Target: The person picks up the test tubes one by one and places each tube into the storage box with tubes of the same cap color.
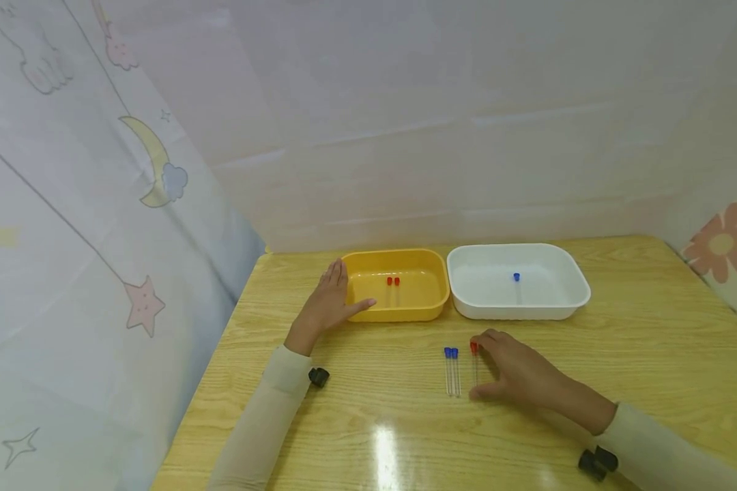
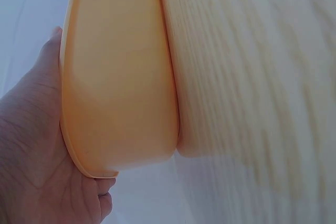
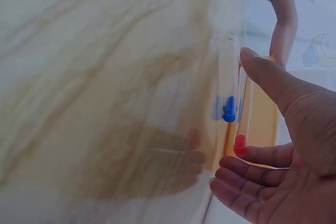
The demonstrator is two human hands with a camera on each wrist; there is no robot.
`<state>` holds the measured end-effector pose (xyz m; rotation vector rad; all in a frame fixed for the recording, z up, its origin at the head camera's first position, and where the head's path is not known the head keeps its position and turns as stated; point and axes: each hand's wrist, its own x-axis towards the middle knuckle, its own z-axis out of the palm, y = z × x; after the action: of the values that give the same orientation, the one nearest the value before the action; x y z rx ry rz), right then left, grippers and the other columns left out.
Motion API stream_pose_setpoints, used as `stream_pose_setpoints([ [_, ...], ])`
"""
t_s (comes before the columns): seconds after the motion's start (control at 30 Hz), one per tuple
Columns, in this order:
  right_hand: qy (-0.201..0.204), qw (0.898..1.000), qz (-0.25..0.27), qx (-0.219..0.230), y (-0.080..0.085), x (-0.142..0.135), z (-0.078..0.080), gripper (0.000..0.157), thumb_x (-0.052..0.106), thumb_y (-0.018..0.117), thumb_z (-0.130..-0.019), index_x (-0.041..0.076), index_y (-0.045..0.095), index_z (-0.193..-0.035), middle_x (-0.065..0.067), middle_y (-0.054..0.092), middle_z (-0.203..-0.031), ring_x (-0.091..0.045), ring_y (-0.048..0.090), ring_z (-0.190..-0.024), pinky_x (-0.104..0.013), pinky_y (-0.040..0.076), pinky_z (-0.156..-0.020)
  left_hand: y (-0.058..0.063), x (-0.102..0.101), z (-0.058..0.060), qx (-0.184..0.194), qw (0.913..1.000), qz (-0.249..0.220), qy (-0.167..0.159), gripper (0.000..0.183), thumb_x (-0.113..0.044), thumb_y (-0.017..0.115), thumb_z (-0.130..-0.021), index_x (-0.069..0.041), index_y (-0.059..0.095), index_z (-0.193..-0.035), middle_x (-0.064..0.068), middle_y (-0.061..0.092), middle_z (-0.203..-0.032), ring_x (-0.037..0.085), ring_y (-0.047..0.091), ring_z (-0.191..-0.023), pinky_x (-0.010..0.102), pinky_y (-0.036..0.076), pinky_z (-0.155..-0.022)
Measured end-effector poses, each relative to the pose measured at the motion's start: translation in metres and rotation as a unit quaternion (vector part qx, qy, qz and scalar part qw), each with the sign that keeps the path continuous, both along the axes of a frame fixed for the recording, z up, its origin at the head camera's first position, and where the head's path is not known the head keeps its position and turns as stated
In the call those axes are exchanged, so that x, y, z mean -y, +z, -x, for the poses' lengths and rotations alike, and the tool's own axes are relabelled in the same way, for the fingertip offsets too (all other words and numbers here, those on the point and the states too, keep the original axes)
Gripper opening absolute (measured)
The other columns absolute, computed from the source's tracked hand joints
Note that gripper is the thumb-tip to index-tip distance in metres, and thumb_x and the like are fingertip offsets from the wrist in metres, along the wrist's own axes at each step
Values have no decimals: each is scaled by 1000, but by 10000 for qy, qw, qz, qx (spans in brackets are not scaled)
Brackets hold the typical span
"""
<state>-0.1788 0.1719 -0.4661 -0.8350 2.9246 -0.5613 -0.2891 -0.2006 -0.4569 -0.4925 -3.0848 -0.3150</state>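
Observation:
My left hand point(image 1: 328, 303) rests against the left end of a yellow tray point(image 1: 405, 314), its thumb extended over the front rim. The left wrist view shows the palm along the rim of the tray point(image 2: 121, 77). My right hand point(image 1: 518, 372) pinches a red-capped test tube point(image 1: 475, 365) lengthwise, the index finger at the cap and the thumb at the glass end. In the right wrist view the red cap point(image 3: 240, 142) meets that fingertip. Two blue-capped test tubes point(image 1: 452, 372) lie side by side on the table, just left of it.
Inside the yellow tray lie two red-capped tubes point(image 1: 393, 283). A white tray point(image 1: 516, 313) stands right beside it, holding one blue-capped tube point(image 1: 517, 279). Both trays sit near the back of the wooden table point(image 1: 344, 423), before a pale cloth backdrop point(image 1: 405, 136).

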Motion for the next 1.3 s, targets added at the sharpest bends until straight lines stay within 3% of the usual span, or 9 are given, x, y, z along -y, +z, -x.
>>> stream_pose_setpoints([
  [0.27,18,9999,103,-35,11,4,0,91,62,76,-63,6,50,-130,-10,52,-126,-28,52,-114,-45,48,-89,2,-1,-1,-3,10000,31,-47,114,-84,26,-78,1,1,-150,8,-16,-155,24,-7,-144,39,1,-115],
  [0.43,-21,9998,193,86,19,8,0,92,61,77,-64,5,49,-131,-15,49,-133,-32,47,-121,-49,44,-94,2,-2,-1,-14,10000,29,-48,114,-84,26,-78,1,1,-149,8,-16,-155,25,-6,-144,40,2,-115],
  [0.9,143,9994,164,-283,35,16,-1,93,61,76,-65,3,48,-133,-20,49,-134,-39,47,-121,-53,43,-93,0,-2,2,10,10000,41,-35,115,-85,25,-77,1,1,-150,8,-16,-155,25,-6,-144,39,2,-115],
  [1.3,350,9981,231,-460,47,25,4,96,65,74,-65,3,48,-134,-11,51,-131,-31,47,-121,-48,45,-93,-1,-2,0,2,10000,-28,-3,116,-85,26,-77,0,-1,-150,9,-15,-155,24,-6,-144,37,0,-115],
])
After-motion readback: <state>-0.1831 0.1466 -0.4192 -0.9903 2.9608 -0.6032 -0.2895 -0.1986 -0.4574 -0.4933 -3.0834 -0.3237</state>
